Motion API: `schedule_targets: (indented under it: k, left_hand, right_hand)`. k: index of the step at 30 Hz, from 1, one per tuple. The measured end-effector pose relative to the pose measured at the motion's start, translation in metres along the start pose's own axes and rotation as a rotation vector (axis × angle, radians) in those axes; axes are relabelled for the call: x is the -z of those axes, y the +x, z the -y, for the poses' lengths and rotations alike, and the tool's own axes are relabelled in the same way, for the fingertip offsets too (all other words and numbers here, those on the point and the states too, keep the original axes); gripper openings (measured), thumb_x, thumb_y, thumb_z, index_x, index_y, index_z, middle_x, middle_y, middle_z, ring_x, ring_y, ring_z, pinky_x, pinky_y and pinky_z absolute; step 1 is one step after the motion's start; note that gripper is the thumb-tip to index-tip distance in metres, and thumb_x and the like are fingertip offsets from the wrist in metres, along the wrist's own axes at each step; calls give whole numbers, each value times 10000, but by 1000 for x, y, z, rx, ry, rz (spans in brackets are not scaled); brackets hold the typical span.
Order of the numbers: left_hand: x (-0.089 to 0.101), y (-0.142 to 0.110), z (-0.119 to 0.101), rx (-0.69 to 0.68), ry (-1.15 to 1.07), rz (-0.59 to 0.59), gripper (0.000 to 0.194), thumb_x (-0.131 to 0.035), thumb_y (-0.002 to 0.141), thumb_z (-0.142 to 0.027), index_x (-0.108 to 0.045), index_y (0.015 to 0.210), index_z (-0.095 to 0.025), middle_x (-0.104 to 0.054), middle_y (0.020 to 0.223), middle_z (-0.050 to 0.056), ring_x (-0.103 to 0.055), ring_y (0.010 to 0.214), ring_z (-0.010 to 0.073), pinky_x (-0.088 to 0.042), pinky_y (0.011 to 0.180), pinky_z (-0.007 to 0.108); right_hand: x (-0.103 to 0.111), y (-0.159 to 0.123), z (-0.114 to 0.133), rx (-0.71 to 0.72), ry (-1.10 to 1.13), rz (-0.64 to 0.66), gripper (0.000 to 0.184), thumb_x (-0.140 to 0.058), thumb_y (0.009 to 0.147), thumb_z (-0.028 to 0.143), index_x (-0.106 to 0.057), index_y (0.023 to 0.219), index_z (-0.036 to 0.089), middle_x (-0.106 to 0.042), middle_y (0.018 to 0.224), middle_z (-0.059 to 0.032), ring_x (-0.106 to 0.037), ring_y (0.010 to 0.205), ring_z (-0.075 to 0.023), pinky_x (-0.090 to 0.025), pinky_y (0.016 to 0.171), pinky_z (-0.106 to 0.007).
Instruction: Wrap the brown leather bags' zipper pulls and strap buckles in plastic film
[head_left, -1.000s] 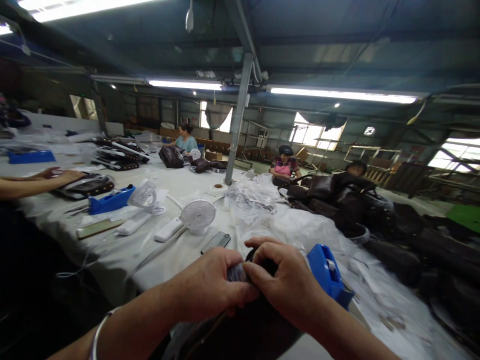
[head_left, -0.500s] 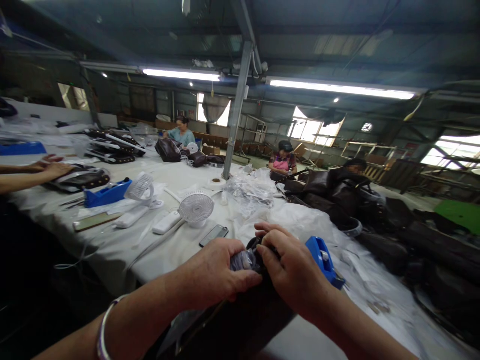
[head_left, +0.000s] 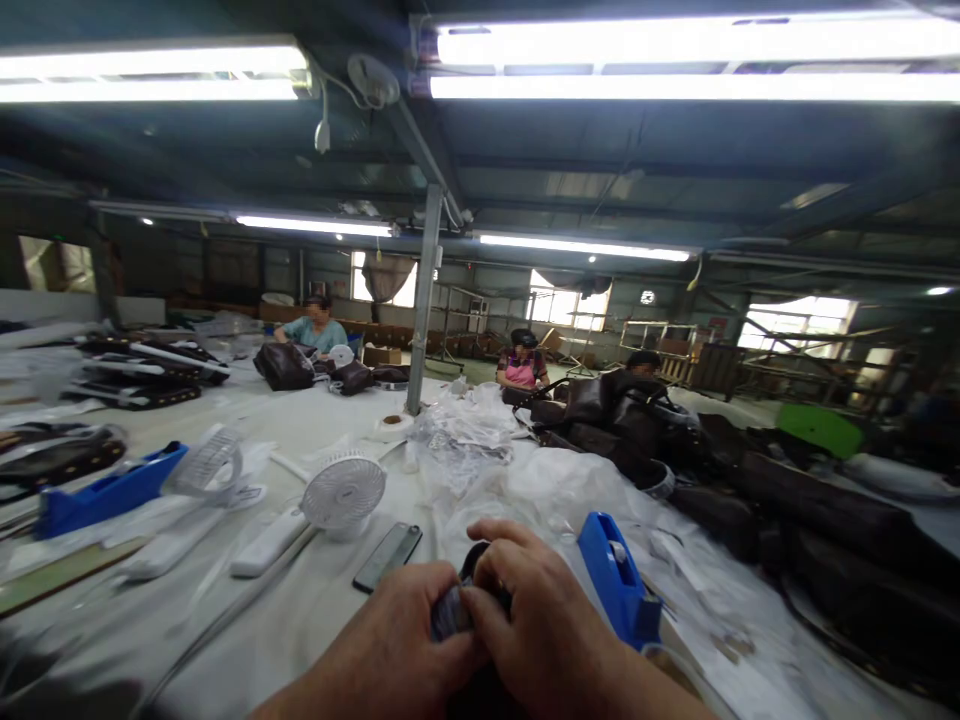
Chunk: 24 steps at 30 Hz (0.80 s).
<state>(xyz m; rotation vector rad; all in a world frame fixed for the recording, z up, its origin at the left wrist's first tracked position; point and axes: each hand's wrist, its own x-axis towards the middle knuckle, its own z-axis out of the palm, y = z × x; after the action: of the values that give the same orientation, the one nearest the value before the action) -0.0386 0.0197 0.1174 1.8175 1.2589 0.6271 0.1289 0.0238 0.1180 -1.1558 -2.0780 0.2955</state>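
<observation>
At the bottom middle of the head view, my left hand (head_left: 401,635) is closed around a dark handle wrapped in clear plastic film (head_left: 448,613). My right hand (head_left: 544,620) meets it from the right, thumb and fingers pinched on the same wrapped part. Below the hands, the dark bag (head_left: 480,695) is mostly hidden by them and the frame's edge. A phone (head_left: 388,557) lies just beyond my left hand. Close to the right of my right hand stands a blue tape dispenser (head_left: 619,582).
A white fan (head_left: 345,490) lies left of the phone, near another white fan (head_left: 206,470) and a blue tape dispenser (head_left: 112,490). Crumpled clear plastic (head_left: 465,430) covers the table's middle. Dark bags (head_left: 615,410) are heaped at right. A post (head_left: 425,300) rises ahead. Several people sit beyond.
The view has tilted up and turned right, so my hands appear lower and the co-worker's hands at left are out of frame. Both hands keep hold of the wrapped handle.
</observation>
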Motion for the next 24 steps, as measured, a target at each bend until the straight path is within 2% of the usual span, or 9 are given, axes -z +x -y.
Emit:
schedule_targets:
  k: [4,10,13,16,18,19,20,22,24]
  left_hand:
    - [-1,1,-5,-37,128,-47,221,-590,803,-390,-607,749,-177,-640,657,-5,-598,593,165,-341,456,222]
    - [-5,3,-5,-63,112,-88,200,-599,799,-370,-623,739,-181,-644,640,-5,-590,603,163,-354,455,215]
    - [-7,4,-1,-33,42,-48,207,-586,817,-383,-618,801,-179,-640,662,-12,-595,566,152,-364,440,206]
    - [-6,4,5,-1,-28,-25,205,-596,815,-380,-602,835,-176,-599,652,-27,-584,541,144,-400,444,205]
    - [-3,3,9,2,-63,-30,224,-605,819,-398,-596,852,-178,-573,643,-38,-569,529,141,-419,448,214]
    - [-1,3,10,-4,-75,-31,238,-611,822,-414,-596,858,-179,-570,642,-41,-566,526,140,-424,452,218]
    - [2,2,11,-12,-81,-24,251,-617,824,-428,-598,864,-181,-574,643,-41,-569,529,141,-428,459,221]
    - [7,1,11,-12,-66,-2,261,-621,832,-443,-603,861,-184,-585,635,-41,-577,535,145,-426,467,226]
    - [12,-1,10,-24,3,-29,247,-625,835,-434,-610,833,-187,-600,641,-37,-584,559,149,-416,483,235]
  right_hand:
    - [2,-1,0,18,-49,27,120,-610,789,69,-654,760,176,-683,1226,-179,-622,1201,-337,-514,1027,-490]
    - [-4,0,-5,69,-114,43,119,-566,827,88,-656,829,166,-684,1203,-219,-637,1162,-371,-524,1003,-511]
    - [-4,1,-9,45,-110,14,126,-565,823,78,-625,839,187,-684,1180,-195,-662,1097,-350,-547,948,-479]
    - [3,2,-15,28,-20,-38,149,-524,862,78,-590,823,206,-683,1137,-138,-678,1032,-275,-560,891,-408]
    - [11,1,-21,76,84,-1,130,-525,894,108,-607,866,205,-676,1162,-104,-663,1063,-238,-544,921,-379]
    - [16,2,-24,111,135,54,114,-551,905,143,-630,959,204,-666,1211,-96,-644,1116,-234,-528,961,-379]
    - [20,2,-28,145,177,124,200,-589,909,189,-631,1104,207,-644,1278,-95,-612,1186,-239,-501,1013,-390]
    - [27,5,-37,200,220,270,534,-674,887,292,-506,1390,235,-568,1415,-99,-525,1315,-259,-429,1105,-427]
    - [30,10,-44,243,225,362,710,-728,854,352,-418,1486,259,-512,1482,-98,-456,1382,-275,-369,1153,-451]
